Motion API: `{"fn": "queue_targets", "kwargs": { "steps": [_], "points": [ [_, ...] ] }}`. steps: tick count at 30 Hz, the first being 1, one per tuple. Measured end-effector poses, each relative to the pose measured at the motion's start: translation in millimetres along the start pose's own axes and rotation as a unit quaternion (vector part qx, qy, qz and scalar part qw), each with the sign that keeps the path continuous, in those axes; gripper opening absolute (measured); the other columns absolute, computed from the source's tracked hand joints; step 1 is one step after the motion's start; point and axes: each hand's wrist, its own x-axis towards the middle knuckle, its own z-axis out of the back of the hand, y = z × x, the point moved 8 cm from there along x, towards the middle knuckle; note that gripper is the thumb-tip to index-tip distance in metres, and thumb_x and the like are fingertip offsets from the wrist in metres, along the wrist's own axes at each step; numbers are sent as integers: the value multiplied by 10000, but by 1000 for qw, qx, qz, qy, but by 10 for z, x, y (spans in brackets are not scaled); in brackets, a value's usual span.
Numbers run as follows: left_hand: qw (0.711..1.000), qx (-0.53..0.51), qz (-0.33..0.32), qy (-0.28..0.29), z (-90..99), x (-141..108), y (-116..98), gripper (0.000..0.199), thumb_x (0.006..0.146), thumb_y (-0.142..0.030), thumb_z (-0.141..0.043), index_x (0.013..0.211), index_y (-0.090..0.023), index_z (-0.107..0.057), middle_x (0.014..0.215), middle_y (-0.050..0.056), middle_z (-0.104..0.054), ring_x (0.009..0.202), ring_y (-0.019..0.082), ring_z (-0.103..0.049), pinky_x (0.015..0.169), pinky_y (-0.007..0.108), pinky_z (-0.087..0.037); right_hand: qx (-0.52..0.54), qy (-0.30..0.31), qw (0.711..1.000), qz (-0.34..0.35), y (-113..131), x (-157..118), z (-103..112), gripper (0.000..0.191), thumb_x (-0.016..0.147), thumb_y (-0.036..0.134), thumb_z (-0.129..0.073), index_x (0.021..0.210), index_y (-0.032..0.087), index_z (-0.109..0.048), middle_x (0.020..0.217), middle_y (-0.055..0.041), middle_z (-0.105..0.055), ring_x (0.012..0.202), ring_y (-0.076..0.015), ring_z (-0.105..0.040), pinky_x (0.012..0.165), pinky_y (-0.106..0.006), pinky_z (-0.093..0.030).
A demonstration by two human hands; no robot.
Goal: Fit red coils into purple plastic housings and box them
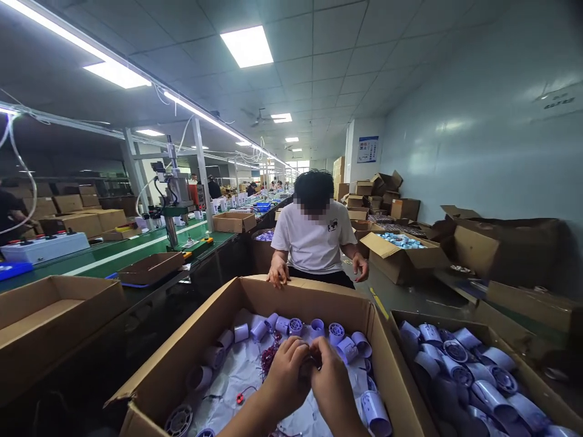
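Over the large cardboard box (401, 388), my left hand (289, 371) and my right hand (331, 373) meet with bent fingers. Something small and dark sits pinched between them, mostly hidden by the fingers. Just beyond my left hand lies a tangle of dark red wires (268, 359). Pale purple plastic cylinders (375, 411) line the inner edges of the box, some showing spoked ends. A small red round part (240, 398) with a thin wire rests on the white sheet (228, 419) at the bottom, left of my hands.
Across the box a person (314, 237) sits with one hand on its far wall. A second carton (523, 355) at right is heaped with purple cylinders. To the left runs a green conveyor bench (150, 252) with a press machine (175, 194) and a cardboard tray (59, 309).
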Motion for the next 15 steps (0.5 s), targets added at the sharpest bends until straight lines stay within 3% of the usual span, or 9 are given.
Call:
{"fn": "queue_targets", "kwargs": {
  "steps": [4, 7, 11, 15],
  "points": [
    [1000, 5, 15, -23, 4, -32, 45, 345, 646, -38, -483, 943, -213, -497, 832, 62, -641, 739, 201, -595, 658, 333, -524, 68, -21, 997, -11, -84, -42, -69, 168, 644, 128, -486, 756, 225, -564, 761, -42, -628, 742, -214, -593, 686, -307, -476],
    [999, 14, 26, -39, 44, -39, 96, 306, 657, -40, -485, 909, -211, -512, 822, 64, -643, 731, 201, -606, 645, 328, -528, 127, -4, 990, -60, -195, -64, -192, 137, 659, 165, -512, 775, 220, -559, 733, -27, -617, 707, -202, -589, 663, -299, -484],
    [998, 23, 27, -59, 103, -31, 155, 238, 710, -45, -457, 876, -196, -538, 805, 62, -647, 726, 186, -617, 647, 313, -534, 196, 43, 972, -126, -271, -50, -320, 184, 639, 178, -532, 814, 202, -583, 760, -25, -644, 745, -206, -616, 676, -294, -493],
    [998, -1, 48, -47, -6, -147, 258, 312, 656, -57, -471, 925, -189, -558, 826, 65, -646, 764, 194, -623, 676, 318, -540, 290, 128, 942, -109, -210, -15, -397, 289, 622, 167, -559, 897, 200, -641, 845, -23, -680, 875, -211, -626, 830, -317, -473]
  ]
}}
